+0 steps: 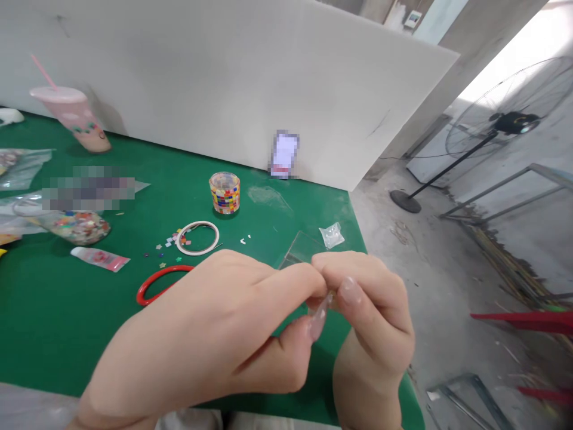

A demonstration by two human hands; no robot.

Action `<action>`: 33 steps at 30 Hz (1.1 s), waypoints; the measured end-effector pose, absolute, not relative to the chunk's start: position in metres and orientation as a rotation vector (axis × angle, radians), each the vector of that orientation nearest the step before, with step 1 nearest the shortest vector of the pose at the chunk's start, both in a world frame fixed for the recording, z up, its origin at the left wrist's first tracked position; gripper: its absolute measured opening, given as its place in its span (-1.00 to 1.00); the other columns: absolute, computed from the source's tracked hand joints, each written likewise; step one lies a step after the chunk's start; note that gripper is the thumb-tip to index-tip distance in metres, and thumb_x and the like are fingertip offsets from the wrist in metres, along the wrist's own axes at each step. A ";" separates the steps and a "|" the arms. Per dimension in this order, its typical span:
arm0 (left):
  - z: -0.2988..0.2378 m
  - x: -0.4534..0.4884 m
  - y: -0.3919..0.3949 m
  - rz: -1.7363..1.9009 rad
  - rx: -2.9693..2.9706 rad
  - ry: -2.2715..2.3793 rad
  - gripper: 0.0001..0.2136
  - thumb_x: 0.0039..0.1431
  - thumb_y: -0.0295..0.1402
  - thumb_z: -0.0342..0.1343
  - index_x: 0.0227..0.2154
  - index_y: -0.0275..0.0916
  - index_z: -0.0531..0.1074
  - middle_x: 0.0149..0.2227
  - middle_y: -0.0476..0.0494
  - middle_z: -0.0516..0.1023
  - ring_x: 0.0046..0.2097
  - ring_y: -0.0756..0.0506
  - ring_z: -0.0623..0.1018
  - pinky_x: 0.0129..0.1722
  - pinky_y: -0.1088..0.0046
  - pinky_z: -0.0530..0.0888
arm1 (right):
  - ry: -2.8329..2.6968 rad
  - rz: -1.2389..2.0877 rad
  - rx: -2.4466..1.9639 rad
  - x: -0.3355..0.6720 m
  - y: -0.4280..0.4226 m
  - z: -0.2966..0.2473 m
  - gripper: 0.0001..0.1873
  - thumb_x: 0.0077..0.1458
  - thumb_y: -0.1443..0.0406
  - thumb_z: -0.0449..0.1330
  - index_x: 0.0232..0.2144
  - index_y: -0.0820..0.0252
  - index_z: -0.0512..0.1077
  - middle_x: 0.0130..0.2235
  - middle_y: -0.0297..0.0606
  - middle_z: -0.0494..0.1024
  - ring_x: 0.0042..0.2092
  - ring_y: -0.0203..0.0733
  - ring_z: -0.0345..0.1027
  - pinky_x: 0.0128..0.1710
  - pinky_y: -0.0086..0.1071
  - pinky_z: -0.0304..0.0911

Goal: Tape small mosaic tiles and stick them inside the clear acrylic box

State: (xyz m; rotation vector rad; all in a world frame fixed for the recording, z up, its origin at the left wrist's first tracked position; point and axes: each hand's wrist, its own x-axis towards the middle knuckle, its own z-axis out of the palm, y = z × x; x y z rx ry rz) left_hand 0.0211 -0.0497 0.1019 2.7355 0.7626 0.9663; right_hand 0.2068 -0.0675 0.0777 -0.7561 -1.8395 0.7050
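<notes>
My left hand (215,328) reaches in from the lower left, its thumb and index finger pinched together. Facing it, my right hand (371,304) is closed too, with thumb pressed to a curled index finger. The fingertips of both meet above the green table, around something tiny that I cannot make out. Behind the fingers lies a clear flat plastic piece (299,248), partly covered by them. Left of it are a red-handled tool (154,285), half hidden by my left hand, and a white ring-shaped roll (179,237) beside several small coloured pieces (169,242).
A mosaic-patterned cup (225,194) stands mid-table. On the left are a pink tube (101,258), a bag of beads (80,227) and a pink drink cup (78,119). A phone (285,155) leans on the white panel (201,77). A small clear packet (332,235) lies near the right edge.
</notes>
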 end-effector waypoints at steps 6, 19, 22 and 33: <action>0.100 0.019 -0.049 0.971 2.869 0.831 -0.77 0.22 -0.52 -0.10 -0.47 -0.20 0.38 -0.64 0.08 0.32 -0.64 -0.03 0.31 -0.66 0.37 0.15 | -1.910 0.584 -0.723 0.205 -0.062 0.077 -0.66 0.46 0.29 -0.05 -0.44 0.12 0.19 -0.53 -0.43 0.21 -0.51 -0.36 0.11 -0.51 -0.38 0.12; 0.098 0.025 -0.048 1.009 2.902 0.841 -0.78 0.28 -0.55 -0.13 -0.47 -0.16 0.19 -0.60 0.15 0.13 -0.63 0.03 0.17 -0.64 0.41 0.08 | -1.753 0.778 -0.784 0.200 -0.058 0.064 -0.56 0.50 0.10 -0.11 -0.42 0.14 0.26 -0.46 -0.43 0.24 -0.43 -0.36 0.12 -0.44 -0.39 0.09; 0.098 0.025 -0.049 1.037 2.870 0.839 -0.79 0.27 -0.56 -0.14 -0.44 -0.17 0.22 -0.60 0.15 0.14 -0.63 0.03 0.18 -0.63 0.42 0.11 | -1.700 0.793 -0.751 0.198 -0.058 0.063 -0.58 0.50 0.13 -0.10 -0.41 0.13 0.28 -0.48 -0.43 0.22 -0.47 -0.36 0.09 -0.46 -0.38 0.07; 0.098 0.023 -0.049 1.004 2.895 0.826 -0.75 0.34 -0.52 -0.16 -0.47 -0.15 0.20 -0.62 0.12 0.21 -0.64 0.01 0.23 -0.64 0.39 0.09 | -1.771 0.665 -0.759 0.200 -0.059 0.069 -0.58 0.48 0.23 -0.06 -0.45 0.12 0.35 -0.49 -0.39 0.30 -0.47 -0.32 0.18 -0.47 -0.33 0.10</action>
